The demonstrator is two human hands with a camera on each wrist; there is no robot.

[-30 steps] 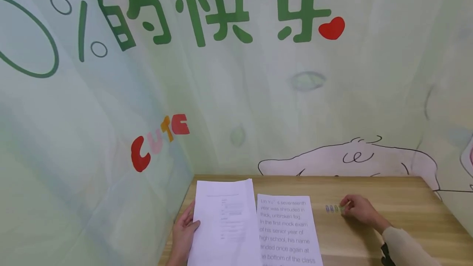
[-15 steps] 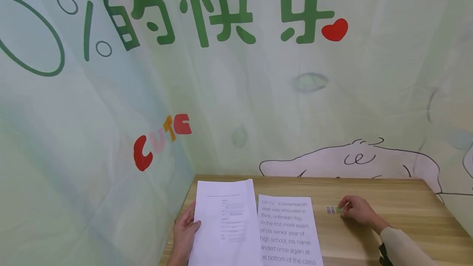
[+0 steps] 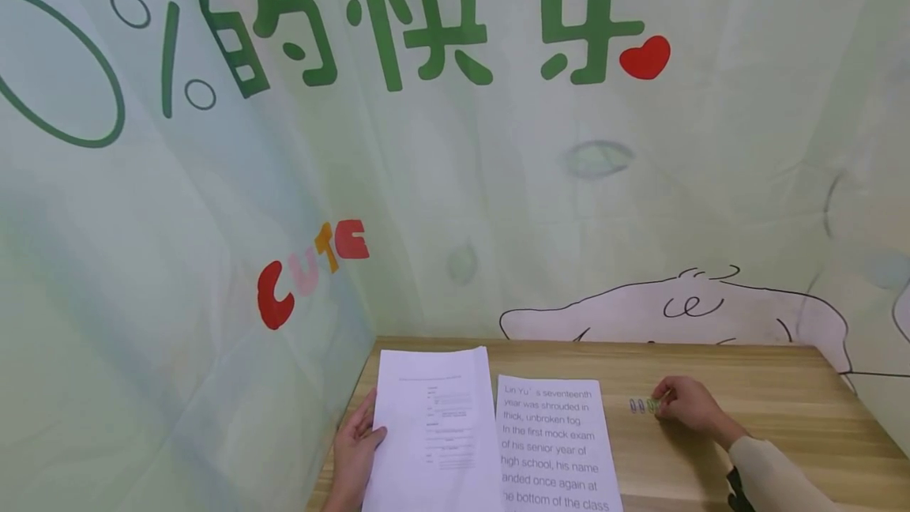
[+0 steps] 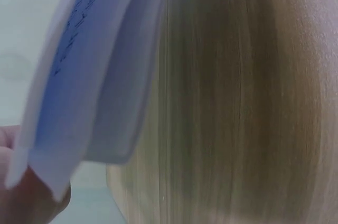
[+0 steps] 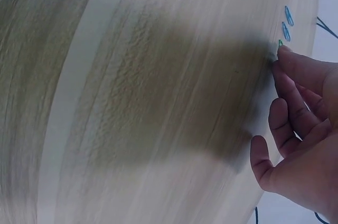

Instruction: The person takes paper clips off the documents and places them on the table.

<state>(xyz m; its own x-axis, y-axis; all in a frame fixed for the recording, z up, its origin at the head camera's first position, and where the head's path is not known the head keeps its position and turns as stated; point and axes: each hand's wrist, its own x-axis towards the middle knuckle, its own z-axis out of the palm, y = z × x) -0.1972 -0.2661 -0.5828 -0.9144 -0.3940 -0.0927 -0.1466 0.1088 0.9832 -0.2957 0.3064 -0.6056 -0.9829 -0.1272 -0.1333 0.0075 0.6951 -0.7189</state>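
My left hand (image 3: 354, 449) grips the left edge of a few printed sheets (image 3: 426, 417), thumb on top and fingers behind. In the left wrist view the sheets (image 4: 79, 86) are raised off the table, and part of the hand (image 4: 37, 203) shows below them. On the right, my right hand (image 3: 688, 405) pinches at a green paper clip (image 3: 652, 406) on the table, its fingertips partly covering it. Two bluish paper clips (image 3: 637, 406) lie in a row just left of it. The right wrist view shows the green clip (image 5: 280, 43) at the fingertips.
A large-print page (image 3: 550, 449) lies on the wooden table (image 3: 569, 358), between the held sheets and the clips. A printed fabric wall (image 3: 426, 180) rises behind the table and along its left side.
My right fingertips have shifted slightly left over the green clips, which now show less separately. The left hand keeps its hold on the sheets. The head view has turned slightly.
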